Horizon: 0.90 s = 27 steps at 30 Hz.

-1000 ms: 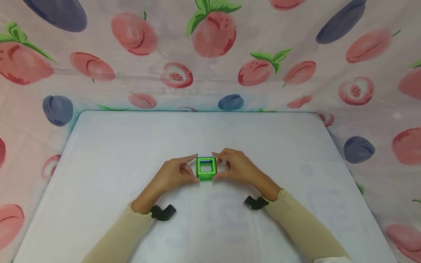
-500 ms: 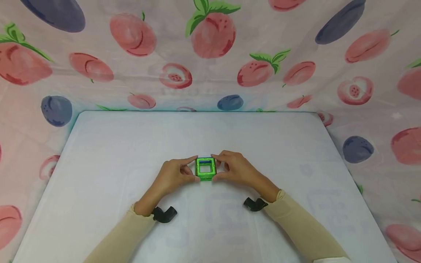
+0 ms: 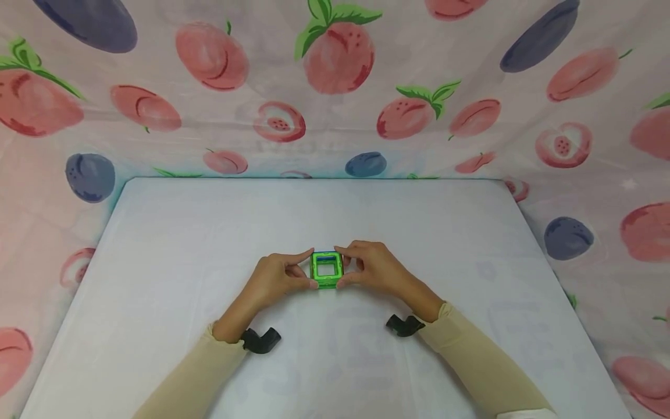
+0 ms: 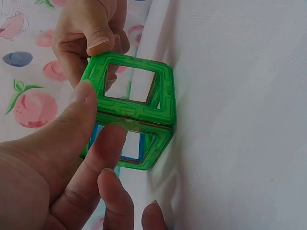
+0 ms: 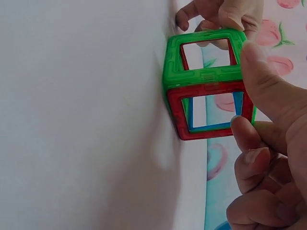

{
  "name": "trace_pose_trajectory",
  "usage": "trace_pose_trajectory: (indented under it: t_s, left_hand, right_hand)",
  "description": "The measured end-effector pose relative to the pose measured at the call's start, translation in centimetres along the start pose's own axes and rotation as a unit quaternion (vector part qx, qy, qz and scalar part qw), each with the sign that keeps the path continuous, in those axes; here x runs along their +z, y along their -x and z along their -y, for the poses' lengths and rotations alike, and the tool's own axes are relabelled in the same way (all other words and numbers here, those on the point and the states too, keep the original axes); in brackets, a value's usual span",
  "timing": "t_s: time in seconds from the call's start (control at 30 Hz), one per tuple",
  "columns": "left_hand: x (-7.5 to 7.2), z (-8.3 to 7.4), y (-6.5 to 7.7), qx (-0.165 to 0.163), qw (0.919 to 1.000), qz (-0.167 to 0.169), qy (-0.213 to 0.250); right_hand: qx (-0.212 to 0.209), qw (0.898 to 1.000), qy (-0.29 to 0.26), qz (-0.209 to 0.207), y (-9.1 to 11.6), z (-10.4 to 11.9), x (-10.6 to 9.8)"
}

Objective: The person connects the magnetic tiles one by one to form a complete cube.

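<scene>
A small cube of magnetic tiles (image 3: 327, 283) sits on the white table, with see-through windows in its frames. My left hand (image 3: 278, 276) holds its left side, thumb at the near top corner and index finger at the far one. From the other side, my right hand (image 3: 378, 266) pinches the cube the same way. In the left wrist view, the top and left tiles are green (image 4: 144, 114). A red tile (image 5: 211, 89) forms the right side in the right wrist view, and a blue tile (image 5: 191, 115) shows through its window.
The white table (image 3: 220, 215) spreads around the cube on all sides. Behind and beside it hangs a fruit-printed cloth (image 3: 324, 116). A black curved piece (image 3: 262, 341) sits at the left wrist and another black piece (image 3: 405, 326) at the right.
My right index finger has come down onto the cube's far right corner, and my left fingertips have closed in slightly. The cube has barely moved.
</scene>
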<state>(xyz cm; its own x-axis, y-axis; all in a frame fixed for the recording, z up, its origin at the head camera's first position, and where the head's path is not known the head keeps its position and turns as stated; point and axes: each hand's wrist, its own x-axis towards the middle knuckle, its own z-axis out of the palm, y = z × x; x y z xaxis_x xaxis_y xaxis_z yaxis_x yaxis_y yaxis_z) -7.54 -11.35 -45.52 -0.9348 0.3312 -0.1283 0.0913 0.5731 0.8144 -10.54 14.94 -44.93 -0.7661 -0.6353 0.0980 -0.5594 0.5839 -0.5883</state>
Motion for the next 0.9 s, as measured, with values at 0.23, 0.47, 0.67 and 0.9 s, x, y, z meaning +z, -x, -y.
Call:
trace_pose_trajectory:
  t_s: [0.23, 0.47, 0.67, 0.9]
  left_hand:
    - [0.3, -0.1, -0.2, 0.034, 0.9991, -0.014, -0.019]
    - [0.1, -0.2, -1.0, 0.039, 0.9990, -0.013, -0.015]
    - [-0.2, 0.1, -1.7, 0.019, 0.9996, 0.018, 0.012]
    - [-1.1, 0.0, -1.4, 0.018, 0.9990, 0.040, -0.001]
  right_hand:
    - [-0.014, 1.000, 0.027, -0.006, 0.2, -0.2, -0.2]
    - [-0.005, 0.999, 0.044, 0.002, -0.4, -0.1, -0.9]
    - [0.004, 0.999, 0.036, 0.018, -1.0, -0.1, -1.1]
    - [0.019, 0.999, 0.043, 0.008, -0.8, -0.2, -1.6]
